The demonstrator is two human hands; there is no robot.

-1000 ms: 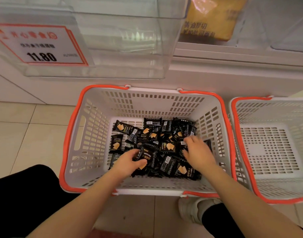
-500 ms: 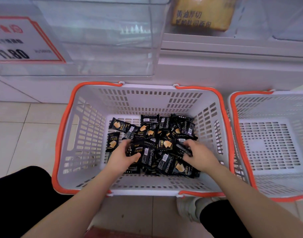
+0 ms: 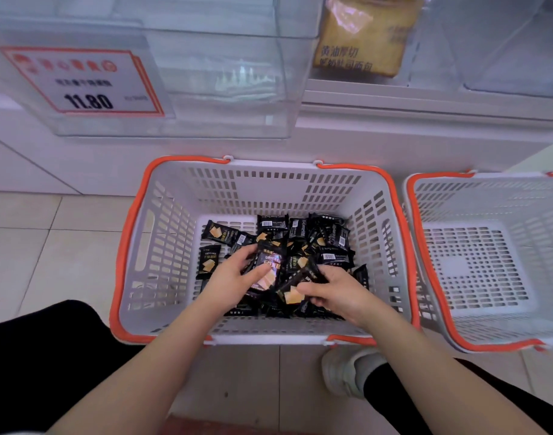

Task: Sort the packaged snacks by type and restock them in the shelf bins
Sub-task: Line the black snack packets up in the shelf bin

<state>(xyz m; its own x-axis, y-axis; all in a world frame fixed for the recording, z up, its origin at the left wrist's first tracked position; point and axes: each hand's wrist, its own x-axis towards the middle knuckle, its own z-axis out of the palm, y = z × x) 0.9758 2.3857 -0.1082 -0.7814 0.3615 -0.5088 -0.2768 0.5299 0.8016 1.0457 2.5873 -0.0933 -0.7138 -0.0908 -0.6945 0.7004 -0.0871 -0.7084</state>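
A white basket with an orange rim [image 3: 162,246] stands on the floor and holds several small black snack packets [image 3: 331,237] with a yellow cake picture. My left hand [image 3: 231,277] grips a black packet [image 3: 269,271] lifted above the pile, thumb across its front. My right hand [image 3: 334,290] pinches another black packet [image 3: 297,287] just beside it. A clear empty shelf bin [image 3: 222,83] with a red-framed 11.80 price tag [image 3: 84,83] hangs above the basket.
A second white basket with an orange rim [image 3: 488,262], with nothing in it, stands to the right. A yellow bread bag [image 3: 363,36] sits on the shelf above. My shoe [image 3: 344,372] and dark trouser legs are on the tiled floor [image 3: 49,246] below.
Both hands have closed on packets and drawn together over the middle of the pile, lifting their packets slightly. The view has tilted a little.
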